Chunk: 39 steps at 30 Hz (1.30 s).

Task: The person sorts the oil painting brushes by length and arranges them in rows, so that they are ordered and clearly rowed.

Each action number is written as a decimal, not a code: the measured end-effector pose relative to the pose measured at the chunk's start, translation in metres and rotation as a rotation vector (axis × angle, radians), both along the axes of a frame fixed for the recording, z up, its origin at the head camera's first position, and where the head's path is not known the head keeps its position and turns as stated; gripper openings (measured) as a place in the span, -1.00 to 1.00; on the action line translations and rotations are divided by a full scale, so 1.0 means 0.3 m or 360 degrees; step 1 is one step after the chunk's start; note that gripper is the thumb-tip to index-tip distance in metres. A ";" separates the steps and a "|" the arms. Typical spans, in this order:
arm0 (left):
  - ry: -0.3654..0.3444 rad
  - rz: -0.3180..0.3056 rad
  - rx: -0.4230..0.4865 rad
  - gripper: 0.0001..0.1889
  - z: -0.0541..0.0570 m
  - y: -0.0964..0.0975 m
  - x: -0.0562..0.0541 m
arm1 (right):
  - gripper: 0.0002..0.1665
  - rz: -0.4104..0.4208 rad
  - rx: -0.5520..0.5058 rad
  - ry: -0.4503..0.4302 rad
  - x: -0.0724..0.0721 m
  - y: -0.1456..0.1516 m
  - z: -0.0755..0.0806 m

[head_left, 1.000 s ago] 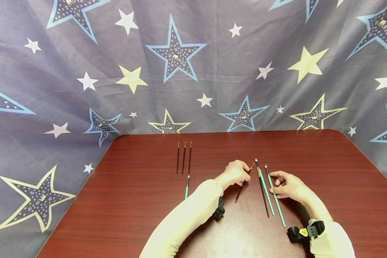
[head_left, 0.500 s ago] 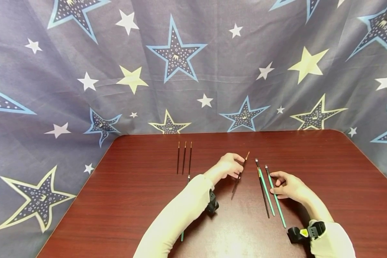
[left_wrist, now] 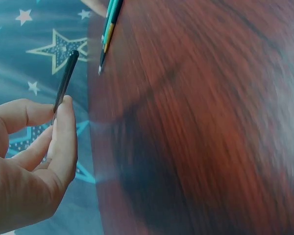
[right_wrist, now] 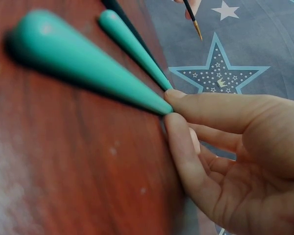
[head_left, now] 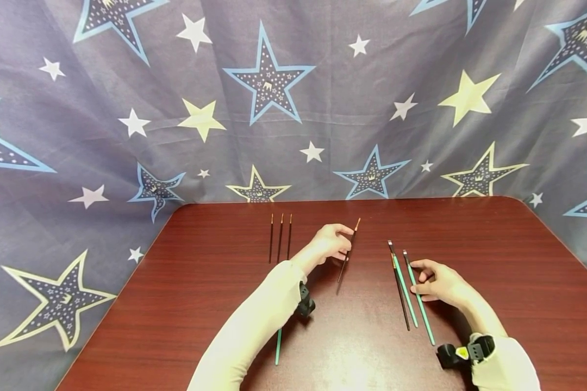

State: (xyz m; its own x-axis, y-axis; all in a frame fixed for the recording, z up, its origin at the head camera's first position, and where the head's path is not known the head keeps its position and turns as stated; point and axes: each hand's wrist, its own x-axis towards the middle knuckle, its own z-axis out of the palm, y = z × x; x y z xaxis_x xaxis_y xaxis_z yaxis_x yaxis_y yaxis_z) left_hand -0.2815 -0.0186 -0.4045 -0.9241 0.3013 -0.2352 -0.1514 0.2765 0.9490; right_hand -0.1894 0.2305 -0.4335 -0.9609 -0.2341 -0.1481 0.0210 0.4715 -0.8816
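My left hand (head_left: 329,241) pinches a thin black paintbrush (head_left: 350,239) above the table, its orange-tipped end pointing away and slightly right. The black handle end (left_wrist: 66,76) rises from between thumb and fingers in the left wrist view. My right hand (head_left: 442,282) pinches a teal-handled paintbrush (head_left: 423,315) that lies slanted on the table; its rounded handle (right_wrist: 83,58) looms large in the right wrist view. Just left of it lie another teal paintbrush (head_left: 406,293) and a black paintbrush (head_left: 402,301), close together.
Three thin black paintbrushes (head_left: 271,241) lie side by side at the back left of the reddish-brown table (head_left: 186,304). A teal paintbrush (head_left: 278,347) lies partly hidden under my left sleeve. A grey star-patterned cloth (head_left: 323,98) hangs behind the table.
My left hand has carried the black paintbrush left and slightly away from the other brushes on the right. The right hand has stayed in place on the teal paintbrush.
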 end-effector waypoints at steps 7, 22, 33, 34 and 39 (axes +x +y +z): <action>0.0061 0.0017 -0.0013 -0.52 0.000 -0.063 -0.017 | -0.29 0.0003 -0.0009 0.0011 -0.002 0.001 -0.004; 0.0159 0.0188 -0.0060 -0.54 -0.007 -0.203 -0.056 | -0.29 0.0010 -0.0022 0.0000 -0.004 -0.001 -0.003; 0.0209 0.0325 -0.0072 -0.53 -0.018 -0.307 -0.071 | -0.29 0.0004 -0.0013 0.0008 0.000 0.000 -0.002; 0.0210 0.0338 -0.0083 -0.53 -0.020 -0.317 -0.071 | -0.29 0.0005 -0.0015 0.0006 0.000 0.000 -0.002; 0.0208 0.0389 -0.0126 -0.52 -0.026 -0.360 -0.077 | -0.28 0.0005 -0.0020 -0.0001 -0.002 0.000 -0.003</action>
